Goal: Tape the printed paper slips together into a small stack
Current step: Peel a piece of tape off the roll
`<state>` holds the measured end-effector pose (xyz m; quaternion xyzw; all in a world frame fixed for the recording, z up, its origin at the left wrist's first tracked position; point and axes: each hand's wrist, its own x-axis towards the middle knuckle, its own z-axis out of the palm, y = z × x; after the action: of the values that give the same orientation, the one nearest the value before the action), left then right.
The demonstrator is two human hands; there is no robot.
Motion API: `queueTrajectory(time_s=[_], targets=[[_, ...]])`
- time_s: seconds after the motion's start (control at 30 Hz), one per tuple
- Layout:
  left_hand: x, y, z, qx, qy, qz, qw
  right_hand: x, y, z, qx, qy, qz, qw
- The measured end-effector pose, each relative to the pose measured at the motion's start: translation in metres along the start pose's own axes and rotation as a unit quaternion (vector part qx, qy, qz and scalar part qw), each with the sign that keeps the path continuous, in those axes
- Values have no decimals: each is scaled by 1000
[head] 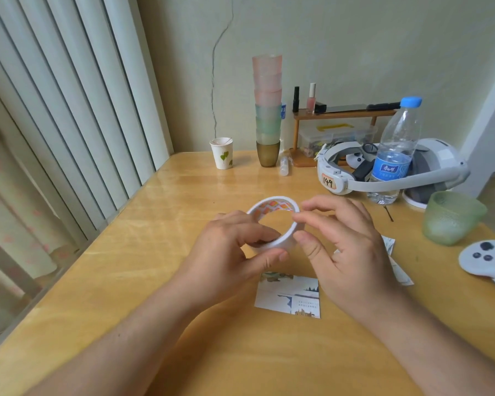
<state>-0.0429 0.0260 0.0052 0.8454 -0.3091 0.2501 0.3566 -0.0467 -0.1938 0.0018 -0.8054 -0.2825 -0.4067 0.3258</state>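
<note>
Plainly, the taping has not begun: the printed paper slips [289,297] lie flat on the wooden table [160,252] just below both hands, and no strip of tape shows on them. More slips [390,247] peek out from behind the right hand, so the pieces appear not yet gathered into 1 pile.

Above them the roll of tape [275,221] is held up off the table. The left hand [232,252] grips the roll, fingers curled through its core with the thumb beneath the rim. The right hand [352,247] sits at the roll's right edge, forefinger and thumb drawn close as if picking at the loose end; whether they have actually caught the tape is too fine to tell.

My judgement: this is the first step, freeing a length of tape. Pulling it, tearing it, squaring the slips and sticking them together all remain.

Farther out stand a tower of stacked cups [267,110], a paper cup [222,152], a water bottle [396,150], a white headset [389,170], a green cup [452,217] and a white controller [486,258].
</note>
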Motion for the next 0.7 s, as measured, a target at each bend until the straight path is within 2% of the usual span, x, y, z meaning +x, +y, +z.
queueTrajectory(time_s=[0.37,0.7], targets=[[-3,21,11,-3,88,-42,995,0,0,0,8,36,-21,999],[-4,25,15,18,93,-53,994,0,-2,-3,79,30,-8,996]])
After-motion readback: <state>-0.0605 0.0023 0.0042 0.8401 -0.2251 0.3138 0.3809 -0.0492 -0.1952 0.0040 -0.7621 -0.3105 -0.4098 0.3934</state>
